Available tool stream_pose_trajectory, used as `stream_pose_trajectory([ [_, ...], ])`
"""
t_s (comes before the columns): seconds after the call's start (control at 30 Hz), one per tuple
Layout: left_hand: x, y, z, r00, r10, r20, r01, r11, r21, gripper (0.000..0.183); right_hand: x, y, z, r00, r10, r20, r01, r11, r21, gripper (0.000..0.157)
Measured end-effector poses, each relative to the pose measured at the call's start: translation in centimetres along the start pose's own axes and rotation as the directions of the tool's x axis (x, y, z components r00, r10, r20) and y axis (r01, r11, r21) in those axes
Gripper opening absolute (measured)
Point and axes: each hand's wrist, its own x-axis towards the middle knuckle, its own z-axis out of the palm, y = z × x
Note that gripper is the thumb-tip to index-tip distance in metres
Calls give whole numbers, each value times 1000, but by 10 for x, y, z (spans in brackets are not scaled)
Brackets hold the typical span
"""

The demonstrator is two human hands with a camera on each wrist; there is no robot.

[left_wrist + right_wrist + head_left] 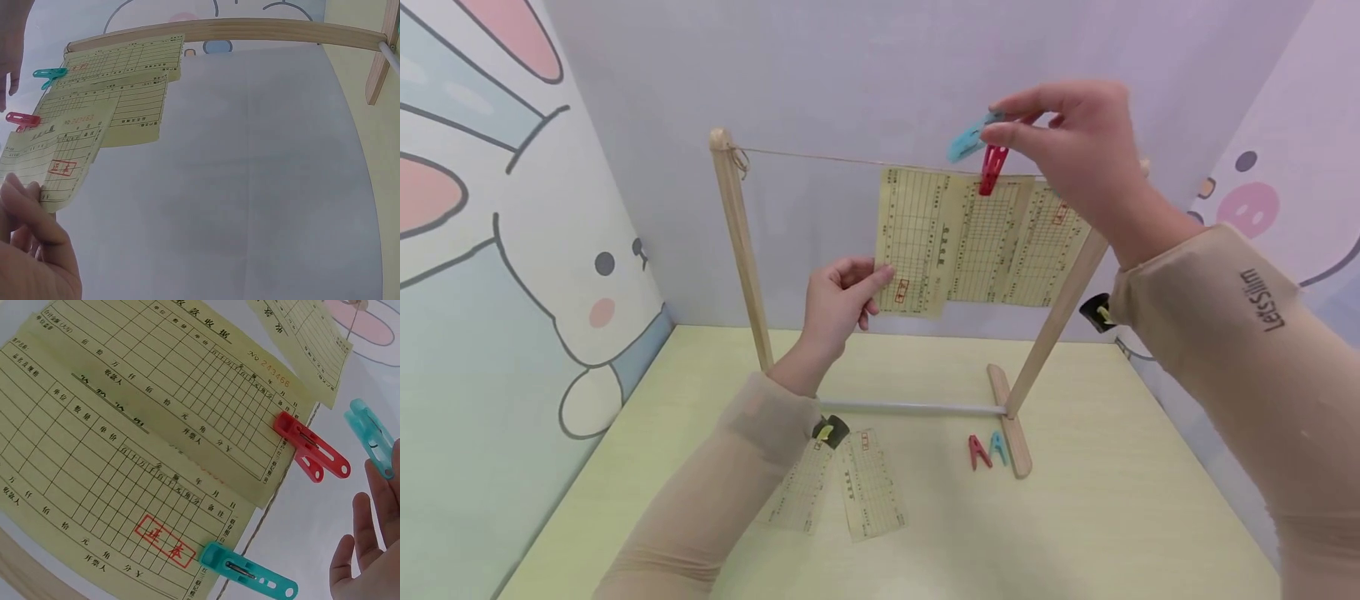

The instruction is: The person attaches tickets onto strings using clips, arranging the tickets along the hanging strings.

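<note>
My left hand (838,308) pinches the lower left edge of a yellow receipt sheet (913,237), whose top edge is at the string (812,156). Between thumb and fingers, my right hand (1078,142) holds a light blue clothespin (967,142) just above the string. Beside the held sheet hang two more receipt sheets, the middle one (981,250) and the right one (1037,258). A red clothespin (309,447) clips the middle sheet to the string, and a teal clothespin (247,569) clips the right one. In the head view my right hand hides that teal clothespin.
A wooden post (741,250) at left and another (1060,317) at right carry the string, with a pale bar (917,408) low between them. On the table (1075,517) lie two receipt sheets (872,487), a red clothespin (978,452) and a blue clothespin (998,447).
</note>
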Motion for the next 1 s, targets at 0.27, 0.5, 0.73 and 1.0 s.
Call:
stream_pose_trajectory([
  [0.27, 2, 1, 1, 1000, -4, 5, 4, 1000, -7, 21, 11, -9, 6, 998, 11, 66, -2, 991, -137, 28],
  [0.5, 4, 2, 1, 1000, -18, 0, 18, 1000, -6, 20, 17, -15, 11, 993, 32, 116, -5, 975, -221, 28],
  [0.73, 4, 2, 2, 1000, -27, -2, 27, 1000, -5, 21, 24, -20, 17, 983, 4, 182, 42, 967, -251, 24],
  [1.0, 5, 0, 5, 1000, -13, -2, 13, 1000, -3, 21, 27, -19, 23, 964, 47, 262, 39, 949, -312, 27],
])
